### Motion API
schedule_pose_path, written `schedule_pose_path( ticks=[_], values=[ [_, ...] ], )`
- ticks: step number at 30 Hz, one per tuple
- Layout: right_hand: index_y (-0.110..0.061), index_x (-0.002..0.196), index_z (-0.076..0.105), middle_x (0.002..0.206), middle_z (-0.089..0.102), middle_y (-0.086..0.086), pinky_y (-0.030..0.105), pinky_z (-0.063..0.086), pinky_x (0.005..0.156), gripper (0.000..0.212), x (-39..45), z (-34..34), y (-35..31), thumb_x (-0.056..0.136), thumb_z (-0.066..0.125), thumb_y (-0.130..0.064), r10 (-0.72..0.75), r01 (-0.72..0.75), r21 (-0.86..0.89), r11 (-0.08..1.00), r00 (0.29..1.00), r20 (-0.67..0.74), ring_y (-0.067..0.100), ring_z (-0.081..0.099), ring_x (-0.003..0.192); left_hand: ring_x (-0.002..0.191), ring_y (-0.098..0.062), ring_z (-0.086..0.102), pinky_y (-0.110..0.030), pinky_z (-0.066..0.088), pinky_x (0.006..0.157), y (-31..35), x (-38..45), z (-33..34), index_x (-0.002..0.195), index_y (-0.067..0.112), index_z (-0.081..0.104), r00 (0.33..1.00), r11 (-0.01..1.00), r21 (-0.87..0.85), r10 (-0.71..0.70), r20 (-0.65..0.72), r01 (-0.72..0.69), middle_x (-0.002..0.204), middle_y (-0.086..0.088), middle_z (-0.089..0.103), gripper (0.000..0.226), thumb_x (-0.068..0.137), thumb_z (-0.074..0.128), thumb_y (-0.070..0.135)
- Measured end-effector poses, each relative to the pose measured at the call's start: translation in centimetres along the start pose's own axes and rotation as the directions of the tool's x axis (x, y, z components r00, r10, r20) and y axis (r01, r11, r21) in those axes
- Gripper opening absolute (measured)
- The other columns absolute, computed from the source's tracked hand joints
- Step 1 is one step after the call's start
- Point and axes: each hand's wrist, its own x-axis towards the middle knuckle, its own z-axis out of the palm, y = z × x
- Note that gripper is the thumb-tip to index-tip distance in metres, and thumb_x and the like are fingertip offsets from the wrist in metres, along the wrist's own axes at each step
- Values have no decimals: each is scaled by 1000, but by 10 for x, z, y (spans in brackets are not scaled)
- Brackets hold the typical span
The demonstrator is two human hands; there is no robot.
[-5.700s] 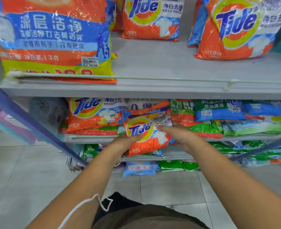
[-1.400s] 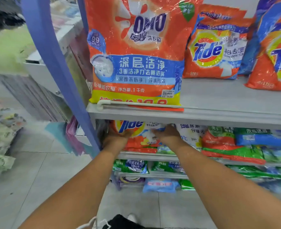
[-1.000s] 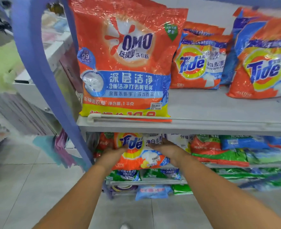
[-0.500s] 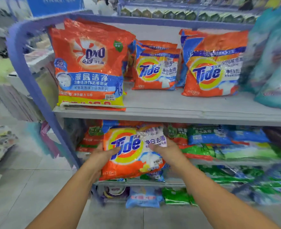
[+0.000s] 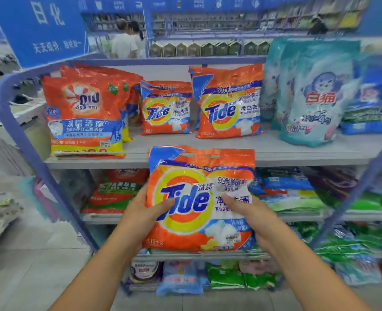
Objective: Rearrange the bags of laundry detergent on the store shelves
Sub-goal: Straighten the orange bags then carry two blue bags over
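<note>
A large orange Tide bag [image 5: 199,176] is held upright in front of the shelves, its top level with the upper shelf's edge. My left hand [image 5: 145,212] grips its left side, thumb across the logo. My right hand [image 5: 250,214] grips its right side, thumb on the front. On the upper shelf [image 5: 297,151] stand an orange OMO bag [image 5: 84,113], a small Tide bag [image 5: 166,108] and a larger Tide bag [image 5: 228,104].
Teal and white detergent bags [image 5: 315,93] stand at the right of the upper shelf. Flat stacks of green, blue and red bags [image 5: 293,189] fill the lower shelves. A blue shelf frame post [image 5: 35,158] runs down the left. People stand in a far aisle.
Both hands have pulled the large Tide bag out of the middle shelf and lifted it upright, up to the upper shelf's front edge. The view has tilted upward.
</note>
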Motion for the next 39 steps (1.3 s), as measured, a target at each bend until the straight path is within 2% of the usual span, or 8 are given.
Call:
schedule_pose_path(
  ticks=[9, 13, 16, 23, 27, 31, 34, 39],
  values=[
    [-22, 104, 75, 103, 80, 3, 53, 57, 95, 19, 18, -28, -97, 85, 79, -22, -303, 293, -89, 952, 942, -143, 25, 77, 96, 91, -27, 78, -50, 63, 78, 77, 38, 53, 117, 29, 65, 978, 977, -57, 208, 32, -206, 103, -2, 80, 37, 86, 79, 15],
    [-27, 92, 78, 98, 81, -6, 42, 57, 94, 8, 50, -40, -130, 86, 79, -22, -446, 403, -221, 888, 871, -203, 16, 76, 97, 95, -24, 77, -53, 61, 86, 97, 87, 70, 116, 33, 63, 957, 960, -35, 280, 77, -278, 105, 2, 79, 39, 86, 80, 15],
    [-24, 92, 75, 87, 80, -9, 25, 61, 72, 6, 78, -49, -151, 88, 77, -21, -499, 436, -266, 860, 828, -256, 6, 76, 81, 92, -18, 78, -45, 64, 80, 113, 129, 84, 120, 36, 62, 939, 948, -52, 319, 132, -315, 105, 6, 79, 44, 86, 79, 14],
    [-20, 110, 72, 107, 78, -3, 41, 59, 88, 27, 166, -77, -178, 88, 76, -34, -452, 332, -346, 878, 814, -365, 21, 74, 102, 103, -18, 75, -45, 62, 86, 121, 244, 118, 138, 37, 51, 931, 963, -76, 269, 247, -258, 119, 7, 75, 60, 88, 79, 21],
    [-22, 149, 43, 153, 49, -2, 42, 40, 112, 93, 203, -84, -162, 77, 62, -77, -361, 110, -505, 856, 826, -433, 23, 46, 139, 107, -4, 70, -33, 56, 95, 106, 288, 132, 124, 48, 57, 933, 965, -55, 260, 247, -255, 116, 22, 71, 46, 88, 78, 28],
    [-26, 141, 51, 134, 61, -8, 28, 45, 96, 50, 224, -88, -165, 98, 60, -49, -395, 214, -384, 898, 776, -493, 17, 60, 120, 114, -14, 70, -47, 53, 103, 104, 308, 140, 110, 58, 63, 951, 967, -73, 252, 180, -243, 125, 12, 72, 30, 89, 73, 39],
    [-27, 106, 66, 103, 75, -4, 44, 61, 87, 10, 237, -91, -168, 99, 63, -34, -406, 337, -226, 914, 775, -484, 17, 73, 89, 108, -21, 73, -51, 57, 96, 110, 314, 145, 126, 38, 64, 969, 966, -113, 239, 67, -230, 122, 4, 73, 29, 97, 65, 33],
    [-24, 104, 60, 104, 71, -2, 36, 55, 84, 21, 243, -98, -164, 96, 63, -44, -422, 268, -354, 896, 764, -488, 18, 69, 93, 105, -14, 72, -42, 59, 94, 111, 298, 151, 124, 33, 62, 948, 944, 143, 309, -79, -296, 115, 12, 73, 31, 96, 63, 46]
  ],
)
